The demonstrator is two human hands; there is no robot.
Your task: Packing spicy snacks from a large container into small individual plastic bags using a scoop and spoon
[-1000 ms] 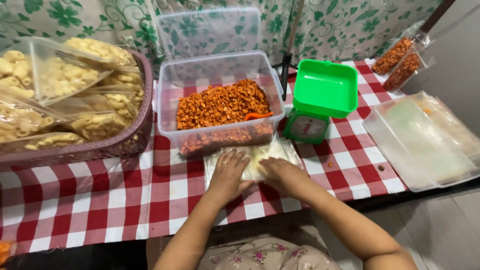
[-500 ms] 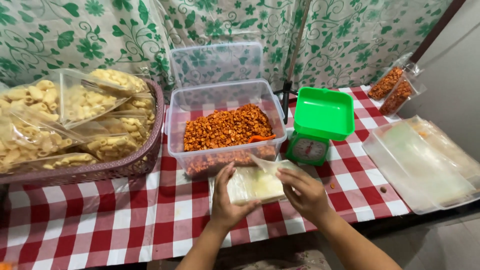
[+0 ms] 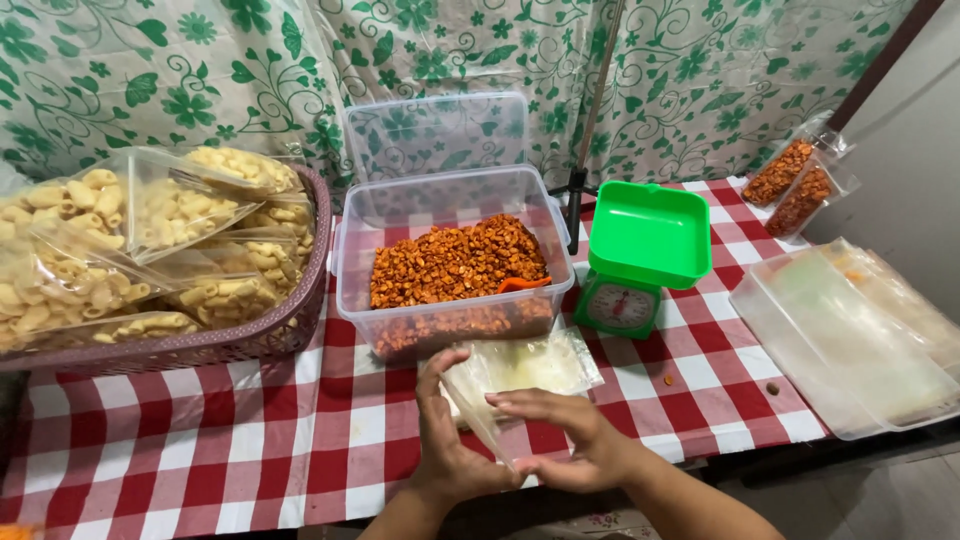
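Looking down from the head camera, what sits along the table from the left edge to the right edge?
Purple basket of bagged pale macaroni snacks → clear tub of orange snacks → green kitchen scale → flat clear tray, with two bags of orange snacks behind it.

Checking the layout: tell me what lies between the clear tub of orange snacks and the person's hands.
In the head view, a stack of empty clear plastic bags lies on the checked cloth between the tub and the hands; the left hand and right hand hold one bag.
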